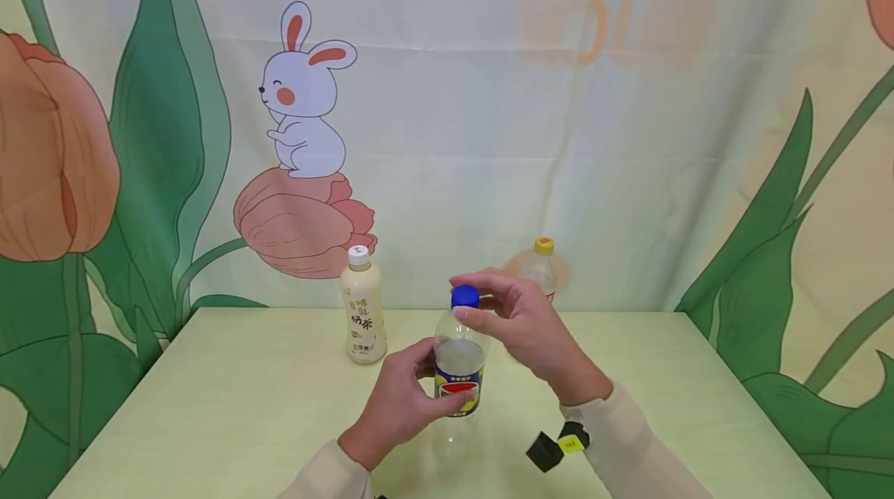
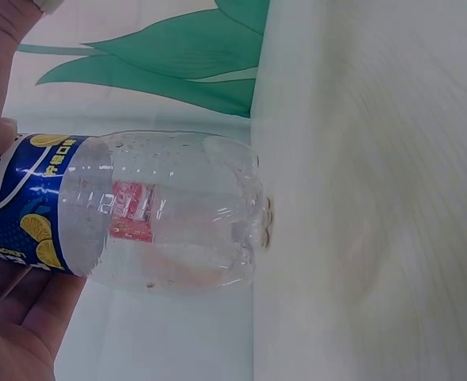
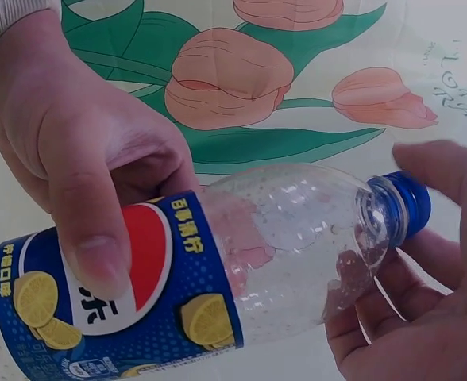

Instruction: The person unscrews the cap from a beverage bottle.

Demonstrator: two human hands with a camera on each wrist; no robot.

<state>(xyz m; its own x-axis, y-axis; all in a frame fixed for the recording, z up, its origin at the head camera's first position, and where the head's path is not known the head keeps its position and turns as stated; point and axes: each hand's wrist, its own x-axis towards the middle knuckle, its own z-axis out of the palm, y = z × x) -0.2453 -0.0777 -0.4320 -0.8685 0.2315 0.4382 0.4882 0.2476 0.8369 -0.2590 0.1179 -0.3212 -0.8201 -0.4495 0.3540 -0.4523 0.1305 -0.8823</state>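
A clear plastic soda bottle (image 1: pixel 457 359) with a blue lemon-pattern label (image 3: pixel 118 298) stands upright between both hands, its base right at the tabletop. My left hand (image 1: pixel 405 398) grips it around the label, thumb across the front, as the right wrist view also shows. At the top, the thumb and fingers of my right hand (image 1: pixel 520 324) curl round the blue cap (image 1: pixel 465 296), which sits on the bottle's neck. In the left wrist view the lower part of the bottle (image 2: pixel 178 210) is see-through, with a few droplets inside.
A cream milk tea bottle (image 1: pixel 363 313) with a white cap stands at the back left of the pale table (image 1: pixel 265 406). Behind my right hand, partly hidden, is a clear bottle (image 1: pixel 538 272) with a yellow cap. A printed curtain (image 1: pixel 447 134) hangs along the table's far edge.
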